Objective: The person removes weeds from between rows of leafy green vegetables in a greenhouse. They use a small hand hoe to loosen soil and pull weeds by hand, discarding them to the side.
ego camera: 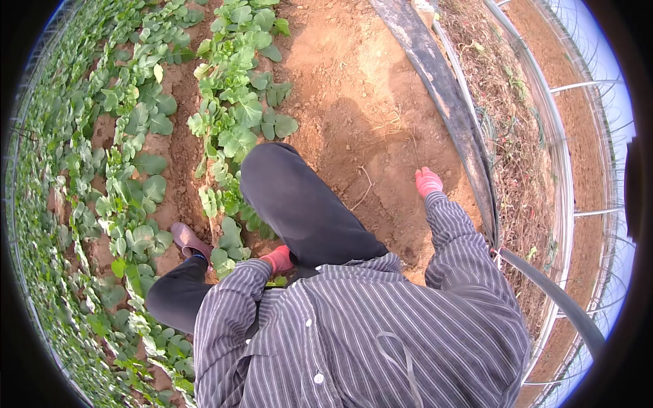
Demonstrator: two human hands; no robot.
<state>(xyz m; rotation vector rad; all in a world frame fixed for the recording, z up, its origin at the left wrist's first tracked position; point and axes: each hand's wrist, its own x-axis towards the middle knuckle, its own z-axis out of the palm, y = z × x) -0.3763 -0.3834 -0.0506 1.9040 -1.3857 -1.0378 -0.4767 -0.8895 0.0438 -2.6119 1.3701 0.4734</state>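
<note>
My right hand (pixel 427 182), in a pink-red glove, is held over the bare soil on the right. A thin dark stem or rod (pixel 416 148) extends up from its fingers; which it is, I cannot tell. My left hand (pixel 279 259), in a similar glove, is beside my bent black-trousered knee, close to the leafy plants (pixel 232 245). The knee and leg hide part of its fingers, so what it holds cannot be seen. Dry straw (pixel 390 124) and a pale dry stalk (pixel 368 186) lie on the soil between my knee and right hand.
Rows of green leafy plants (pixel 145 122) fill the left side, with my boot (pixel 190 238) among them. A dark plastic sheet (pixel 438 86) edges the soil at right. Beyond it are dry plant litter (pixel 515 168), a grey pipe (pixel 553 298) and the greenhouse frame (pixel 563 153).
</note>
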